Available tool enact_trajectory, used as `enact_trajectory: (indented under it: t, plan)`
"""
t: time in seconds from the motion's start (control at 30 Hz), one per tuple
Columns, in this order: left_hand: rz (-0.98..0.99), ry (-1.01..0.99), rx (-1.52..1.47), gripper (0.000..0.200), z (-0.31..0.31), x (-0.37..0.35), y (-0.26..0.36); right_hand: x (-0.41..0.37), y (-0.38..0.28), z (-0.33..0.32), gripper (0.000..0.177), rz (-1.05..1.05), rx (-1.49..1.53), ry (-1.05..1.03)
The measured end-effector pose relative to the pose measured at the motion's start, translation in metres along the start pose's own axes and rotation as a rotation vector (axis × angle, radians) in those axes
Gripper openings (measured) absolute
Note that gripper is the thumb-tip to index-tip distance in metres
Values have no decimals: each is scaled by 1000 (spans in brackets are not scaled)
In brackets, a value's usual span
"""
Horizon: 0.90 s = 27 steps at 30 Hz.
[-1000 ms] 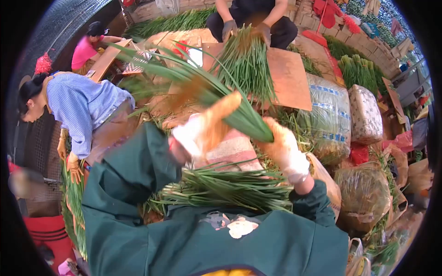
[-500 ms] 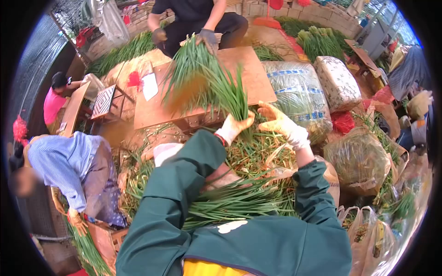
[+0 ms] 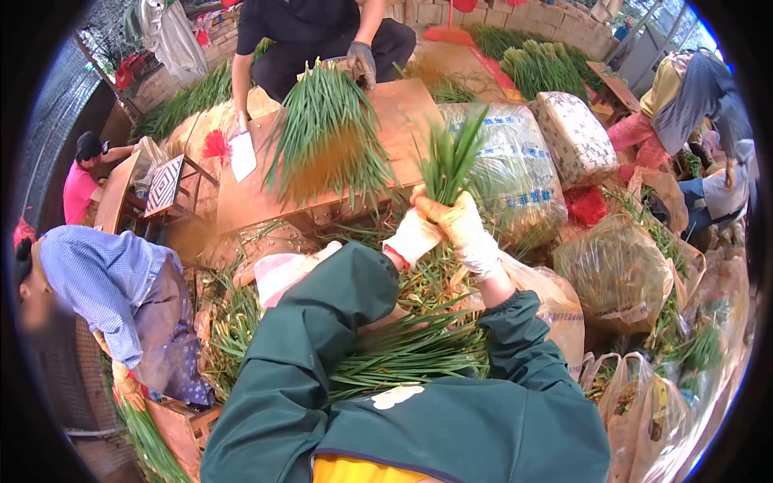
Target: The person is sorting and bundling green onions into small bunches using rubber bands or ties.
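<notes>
A bunch of garlic chives (image 3: 451, 161) stands upright in front of me, its leaf ends fanned out and slightly blurred. My left hand (image 3: 415, 236), in a pale work glove, is closed at the bottom of the bunch. Wrapped round the lower leaves just above it is my gloved right hand (image 3: 457, 224); the two hands touch. The bunch's lower ends are hidden inside the gloves. Across my lap lies a loose heap of chives (image 3: 411, 354). Beyond my hands, a large pile of chives (image 3: 326, 129) rests on a low wooden board (image 3: 250, 201).
A person in black (image 3: 302, 32) sits behind the board, a knife-like blade (image 3: 242, 153) by one hand. At left, a person in a blue checked shirt (image 3: 101, 282) bends over chives. Wrapped bales (image 3: 515, 169) and plastic bags (image 3: 636, 410) stand at right. Trimmings (image 3: 427, 282) litter the ground.
My right hand has come in and closed round the bunch beside my left. The bunch has swung off the board to the right. The person in black has reached down to the blade.
</notes>
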<state>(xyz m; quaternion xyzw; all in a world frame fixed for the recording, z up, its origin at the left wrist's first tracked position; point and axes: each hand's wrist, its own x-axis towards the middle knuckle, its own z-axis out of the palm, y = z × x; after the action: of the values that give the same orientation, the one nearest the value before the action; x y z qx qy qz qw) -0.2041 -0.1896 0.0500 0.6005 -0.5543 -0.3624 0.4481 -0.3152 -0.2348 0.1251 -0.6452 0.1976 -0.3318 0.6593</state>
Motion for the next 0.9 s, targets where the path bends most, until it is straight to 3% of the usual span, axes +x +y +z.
enact_trajectory:
  t: [0.07, 0.1, 0.13, 0.2, 0.27, 0.3, 0.33, 0.37, 0.4, 0.43, 0.47, 0.53, 0.63, 0.77, 0.83, 0.87, 0.9]
  plan:
    - [-19, 7, -588, 70, 1, -13, 4, 9, -13, -8, 23, 117, 98, -126]
    - [-191, -126, -883, 76, -16, -27, 38, 8, -39, 1, 19, 96, 104, -71]
    - [117, -120, -496, 75, -19, -22, 41, 16, -47, -3, 21, 155, 9, -119]
    - [57, -164, -487, 54, -37, -22, 70, 18, -74, -2, 36, -513, -355, -344]
    - [100, -39, -623, 36, -44, -21, 84, 20, -122, 10, 41, 238, -226, -297]
    - [77, 85, -803, 23, -46, -23, 95, 25, -129, 5, 45, 191, -198, -346]
    - [87, 117, -793, 21, -58, -20, 97, 25, -133, -3, 50, 145, -169, -396]
    - [20, 180, -1003, 21, -70, -20, 98, 22, -130, -12, 50, 143, -166, -397]
    - [-50, 246, -1213, 20, -82, -22, 103, 20, -120, -22, 58, -96, -191, -323]
    - [0, 307, -1277, 20, -93, -27, 105, 17, -109, -30, 66, -329, -213, -247]
    - [52, 367, -1339, 19, -101, -32, 106, 8, -97, -36, 66, -326, -210, -252]
    - [135, 426, -1432, 19, -112, -41, 104, -20, -66, -40, 71, -152, 95, -61]
    - [169, 563, -1660, 18, -116, -52, 100, -43, -4, -35, 80, 25, 351, -55]
    - [250, 648, -1626, 29, -107, -69, 96, -65, -27, -6, 72, 92, 537, -119]
    - [276, 649, -1612, 29, -102, -78, 98, -75, -71, 17, 66, -169, 112, 169]
    - [318, 649, -1601, 30, -99, -82, 101, -73, -58, 14, 55, -396, -295, 439]
    - [324, 651, -1636, 31, -97, -87, 104, -73, -60, 18, 46, -486, -426, 525]
